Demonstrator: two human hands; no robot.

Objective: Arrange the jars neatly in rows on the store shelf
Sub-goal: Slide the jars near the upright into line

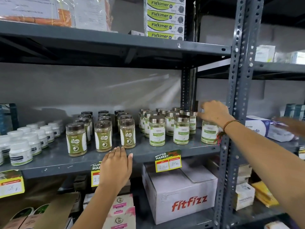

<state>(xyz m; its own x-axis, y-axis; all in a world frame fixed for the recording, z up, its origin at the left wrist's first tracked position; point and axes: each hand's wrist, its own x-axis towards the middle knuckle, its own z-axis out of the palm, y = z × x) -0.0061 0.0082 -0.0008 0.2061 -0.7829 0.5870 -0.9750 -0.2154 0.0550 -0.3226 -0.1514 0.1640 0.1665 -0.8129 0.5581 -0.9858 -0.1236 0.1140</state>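
Observation:
On the grey metal shelf stand three groups of jars in rows: white tubs at the left, brown-lidded green Gaska jars in the middle, and silver-lidded jars with pale green labels at the right. My right hand grips the top of one silver-lidded jar standing at the shelf's right end, apart from its group. My left hand rests flat with fingers together against the shelf's front edge, below the Gaska jars, holding nothing.
A perforated steel upright stands just right of the held jar. A white Fitfizz carton and pink boxes fill the shelf below. Price tags hang from the shelf edge. Another person's hand reaches over boxes at the far right.

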